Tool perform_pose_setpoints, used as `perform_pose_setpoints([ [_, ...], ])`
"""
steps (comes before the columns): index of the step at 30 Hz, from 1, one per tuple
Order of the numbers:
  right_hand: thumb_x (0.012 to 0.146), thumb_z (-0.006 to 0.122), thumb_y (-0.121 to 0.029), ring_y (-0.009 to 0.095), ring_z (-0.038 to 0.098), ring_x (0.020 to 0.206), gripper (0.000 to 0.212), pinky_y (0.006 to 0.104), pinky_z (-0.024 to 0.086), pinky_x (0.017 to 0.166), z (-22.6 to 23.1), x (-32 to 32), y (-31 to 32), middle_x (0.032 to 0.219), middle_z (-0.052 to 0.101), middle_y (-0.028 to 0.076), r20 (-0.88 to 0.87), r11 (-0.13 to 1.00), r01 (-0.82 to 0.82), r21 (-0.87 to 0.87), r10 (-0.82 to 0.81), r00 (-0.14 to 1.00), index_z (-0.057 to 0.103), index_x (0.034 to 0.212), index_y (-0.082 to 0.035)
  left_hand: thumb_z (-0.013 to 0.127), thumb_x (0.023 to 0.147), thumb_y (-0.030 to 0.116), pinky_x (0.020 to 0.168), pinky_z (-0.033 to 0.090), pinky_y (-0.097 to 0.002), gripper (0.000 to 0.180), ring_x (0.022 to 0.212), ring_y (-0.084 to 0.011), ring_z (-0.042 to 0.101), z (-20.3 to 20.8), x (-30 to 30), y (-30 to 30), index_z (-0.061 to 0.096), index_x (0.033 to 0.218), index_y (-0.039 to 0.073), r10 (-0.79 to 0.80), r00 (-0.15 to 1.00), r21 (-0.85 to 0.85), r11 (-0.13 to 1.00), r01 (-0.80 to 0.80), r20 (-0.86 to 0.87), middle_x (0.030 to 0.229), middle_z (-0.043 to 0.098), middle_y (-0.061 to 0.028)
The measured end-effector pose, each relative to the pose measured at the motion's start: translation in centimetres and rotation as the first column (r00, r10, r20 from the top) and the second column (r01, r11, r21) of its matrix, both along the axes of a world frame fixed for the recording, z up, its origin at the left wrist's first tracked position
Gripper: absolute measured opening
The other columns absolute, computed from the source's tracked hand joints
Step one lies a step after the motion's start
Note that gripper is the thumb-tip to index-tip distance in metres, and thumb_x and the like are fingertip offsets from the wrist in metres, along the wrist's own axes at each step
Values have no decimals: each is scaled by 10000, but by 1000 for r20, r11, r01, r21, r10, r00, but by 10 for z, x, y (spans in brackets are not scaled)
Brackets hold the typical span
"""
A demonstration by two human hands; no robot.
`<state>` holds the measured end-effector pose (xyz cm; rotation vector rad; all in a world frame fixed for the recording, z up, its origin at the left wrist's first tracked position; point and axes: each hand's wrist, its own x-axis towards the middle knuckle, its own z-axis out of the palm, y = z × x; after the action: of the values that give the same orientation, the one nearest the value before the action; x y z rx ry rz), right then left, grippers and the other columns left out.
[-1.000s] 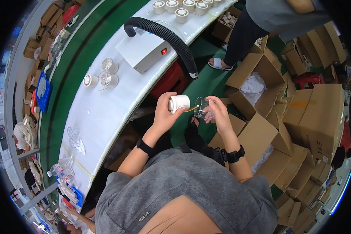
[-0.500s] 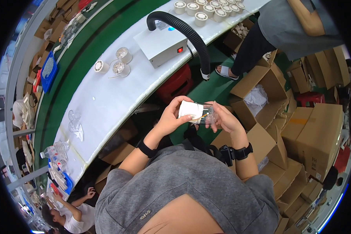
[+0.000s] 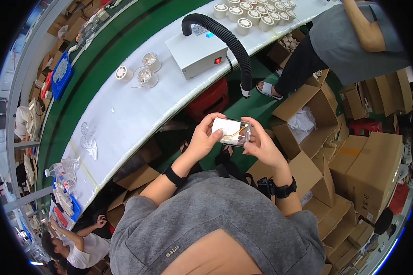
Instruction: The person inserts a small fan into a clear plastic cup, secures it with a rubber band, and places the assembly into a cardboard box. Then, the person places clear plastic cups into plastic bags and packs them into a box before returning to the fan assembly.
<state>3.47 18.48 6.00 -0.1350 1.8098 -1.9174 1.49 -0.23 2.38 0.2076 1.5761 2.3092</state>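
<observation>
Held out in front of me is a white cylindrical housing (image 3: 225,127), with a thin yellow wire across its near side. My left hand (image 3: 203,140) is closed round its left part, thumb laid on its face. A clear plastic cup (image 3: 248,133) sits at the housing's right end, and the wire reaches into it. My right hand (image 3: 264,147) grips this cup between thumb and fingers. How far the housing sits inside the cup I cannot tell.
A grey box (image 3: 197,54) with a black flexible hose (image 3: 244,55) stands on the white bench (image 3: 137,112). Left of it are several clear-and-white units (image 3: 147,78); farther back, white round units (image 3: 244,26). Open cartons (image 3: 303,110) and a co-worker (image 3: 353,41) are at right.
My right thumb and fingers have shifted to pinch the clear cup from both sides. The cup sits closer over the housing's end, and the wire's end lies farther right. The whole view has shifted slightly.
</observation>
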Motion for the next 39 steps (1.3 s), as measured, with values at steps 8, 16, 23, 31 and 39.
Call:
perform_pose_setpoints([
  [8, 731, 562, -91, 157, 479, 941, 608, 240, 427, 718, 16, 8, -13, 1113, 416, 124, -169, 977, 63, 204, -28, 985, 247, 1246, -22, 263, 871, 413, 693, 425, -259, 462, 771, -162, 540, 6, 3, 3, 456, 1051, 33, 54, 969, -240, 964, -113, -240, 872, 530, -97],
  [16, 708, 569, -66, 152, 475, 956, 612, 247, 425, 749, 15, 8, -22, 1108, 410, 119, -123, 993, 57, 102, -44, 991, 266, 1237, -13, 137, 827, 562, 740, 395, -257, 698, 816, -183, 528, 26, 7, -1, 479, 1025, -12, 29, 933, -412, 892, -186, -358, 892, 535, -108],
  [23, 696, 577, -64, 157, 487, 955, 590, 248, 429, 754, 21, 6, -28, 1089, 436, 127, -264, 962, 32, 270, 42, 963, 305, 1215, 2, 108, 825, 561, 724, 405, -283, 702, 812, -215, 526, 17, 9, -5, 463, 1065, 5, 50, 930, -325, 929, -177, -364, 932, 510, -129],
  [31, 687, 595, -75, 165, 523, 907, 574, 246, 450, 703, 29, 11, -31, 1037, 478, 138, -275, 946, 62, 318, 30, 961, 336, 1190, 23, 47, 826, 543, 690, 419, -329, 691, 760, -279, 538, 22, 9, -7, 439, 1108, 48, 20, 922, -334, 929, -160, -387, 938, 499, -162],
  [39, 681, 610, -83, 168, 545, 858, 562, 248, 459, 677, 29, 13, -27, 999, 501, 144, -342, 916, 95, 389, 48, 938, 360, 1171, 34, 44, 730, 687, 783, 371, -281, 872, 913, -208, 483, 28, 7, -8, 395, 1159, 14, -111, 958, -416, 909, -9, -264, 1019, 486, -138],
])
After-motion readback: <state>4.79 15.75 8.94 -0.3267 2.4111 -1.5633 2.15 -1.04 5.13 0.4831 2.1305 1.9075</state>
